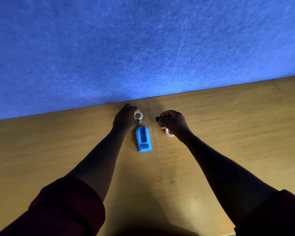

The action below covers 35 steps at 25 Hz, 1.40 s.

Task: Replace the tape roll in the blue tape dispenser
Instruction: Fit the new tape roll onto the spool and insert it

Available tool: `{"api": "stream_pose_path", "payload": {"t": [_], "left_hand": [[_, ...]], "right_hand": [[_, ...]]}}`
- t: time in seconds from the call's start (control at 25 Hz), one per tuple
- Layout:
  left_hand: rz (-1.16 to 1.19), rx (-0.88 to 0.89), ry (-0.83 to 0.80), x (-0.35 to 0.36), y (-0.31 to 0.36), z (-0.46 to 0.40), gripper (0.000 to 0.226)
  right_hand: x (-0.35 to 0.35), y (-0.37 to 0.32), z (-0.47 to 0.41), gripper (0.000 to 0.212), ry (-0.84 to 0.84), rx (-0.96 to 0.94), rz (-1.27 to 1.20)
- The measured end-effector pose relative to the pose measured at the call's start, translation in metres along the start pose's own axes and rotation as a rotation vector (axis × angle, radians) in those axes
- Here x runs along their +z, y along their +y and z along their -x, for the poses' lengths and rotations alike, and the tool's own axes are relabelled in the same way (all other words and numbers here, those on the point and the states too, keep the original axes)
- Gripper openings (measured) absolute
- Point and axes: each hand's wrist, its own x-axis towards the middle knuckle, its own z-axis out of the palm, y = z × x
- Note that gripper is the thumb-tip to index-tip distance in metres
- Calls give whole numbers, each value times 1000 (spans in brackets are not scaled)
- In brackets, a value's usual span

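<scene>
Dispenser point(143, 140): on the table point(228, 126), between my two forearms, just nearer me than both hands, its long axis running away from me.
Tape roll point(138, 115): in my left hand point(125, 120), at the fingertips, on the side facing my right hand point(173, 123), beyond the dispenser's far end.
Spindle point(157, 119): pinched in my right hand, sticking out toward my left hand.
Second roll point(168, 132): on the table, partly under my right hand, right of the dispenser.
Wall point(126, 48): beyond both hands, meeting the table's far edge.

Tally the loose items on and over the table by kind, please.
White tape rolls: 2, one in the left hand, one on the wooden table under the right hand
Blue plastic tape dispenser: 1
Small black spindle: 1
Total: 4
</scene>
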Motion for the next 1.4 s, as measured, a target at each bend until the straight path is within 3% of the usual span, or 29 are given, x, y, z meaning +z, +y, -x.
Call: {"api": "stream_pose_path", "payload": {"t": [0.88, 1.12, 1.4], "left_hand": [[-55, 29, -12, -6, 3, 7, 56], [248, 306, 180, -22, 30, 31, 36], [555, 238, -42, -24, 47, 70, 42]], "right_hand": [[-6, -1, 7, 15, -7, -24, -13], [0, -11, 21, 15, -18, -63, -11], [2, -21, 51, 23, -27, -179, 62]]}}
